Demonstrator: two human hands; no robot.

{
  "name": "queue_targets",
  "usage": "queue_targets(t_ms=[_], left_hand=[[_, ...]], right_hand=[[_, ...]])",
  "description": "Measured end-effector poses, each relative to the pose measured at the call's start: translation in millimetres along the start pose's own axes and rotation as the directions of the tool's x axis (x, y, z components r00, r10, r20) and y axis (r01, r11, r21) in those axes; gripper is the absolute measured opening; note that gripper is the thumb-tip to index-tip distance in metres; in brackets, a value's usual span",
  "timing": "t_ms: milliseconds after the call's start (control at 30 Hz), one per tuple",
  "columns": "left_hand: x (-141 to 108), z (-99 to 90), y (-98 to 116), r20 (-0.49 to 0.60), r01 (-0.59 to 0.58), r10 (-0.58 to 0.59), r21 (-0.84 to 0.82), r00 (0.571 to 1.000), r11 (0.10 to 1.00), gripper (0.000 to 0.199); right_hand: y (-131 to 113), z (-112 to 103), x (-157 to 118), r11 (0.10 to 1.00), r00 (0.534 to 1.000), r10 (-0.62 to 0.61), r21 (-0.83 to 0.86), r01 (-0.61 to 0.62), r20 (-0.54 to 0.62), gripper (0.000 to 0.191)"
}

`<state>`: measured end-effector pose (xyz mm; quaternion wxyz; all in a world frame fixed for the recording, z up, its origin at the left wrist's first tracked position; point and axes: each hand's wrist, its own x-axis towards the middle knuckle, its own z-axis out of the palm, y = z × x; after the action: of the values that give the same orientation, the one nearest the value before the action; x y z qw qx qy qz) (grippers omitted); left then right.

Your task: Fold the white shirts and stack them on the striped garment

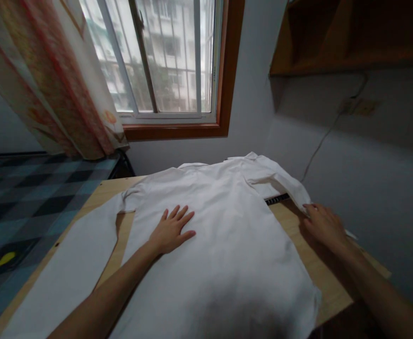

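Shirt under splayed left hand lies on table near dim shelf, right hand pinching sleeve.

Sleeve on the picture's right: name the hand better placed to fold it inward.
Right, I'd judge: the right hand holds the sleeve, while the left hand lies spread on the shirt, away from that sleeve.

A white shirt lies spread over the wooden surface. The left hand rests splayed on its middle; the right hand grips the right sleeve. Far off stands a window; left, checked cloth.
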<state>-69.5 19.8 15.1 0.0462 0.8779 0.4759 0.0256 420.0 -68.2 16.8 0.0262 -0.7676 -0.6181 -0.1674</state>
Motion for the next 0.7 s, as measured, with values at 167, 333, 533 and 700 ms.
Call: queue_targets(t_ms=[167, 333, 533, 700], left_hand=[[-21.1, -5.2, 5.3, -0.042, 0.013, -0.013, -0.009, 0.999, 1.0, 0.059], [-80.7, -17.4, -3.9, -0.141, 0.247, -0.226, 0.156, 0.964, 0.956, 0.058], [-160.0, -22.5, -51.5, -0.206, 0.572, -0.533, 0.3, 0.821, 0.764, 0.061], [-183.3, -27.0, -63.6, -0.173, 0.593, -0.567, 0.247, 0.805, 0.767, 0.041]], right_hand=[[-60.9, -28.1, 5.1, 0.936, 0.962, -0.247, 0.23, 0.267, -0.115, 0.043], [-134.5, -34.8, -18.7, 0.65, 0.776, -0.603, 0.449, 0.613, -0.186, 0.046], [-167.3, -16.8, -43.3, 0.481, 0.638, -0.76, 0.553, 0.68, -0.124, 0.06], [-168.4, -6.6, -50.6, 0.473, 0.603, -0.791, 0.526, 0.707, -0.1, 0.068]])
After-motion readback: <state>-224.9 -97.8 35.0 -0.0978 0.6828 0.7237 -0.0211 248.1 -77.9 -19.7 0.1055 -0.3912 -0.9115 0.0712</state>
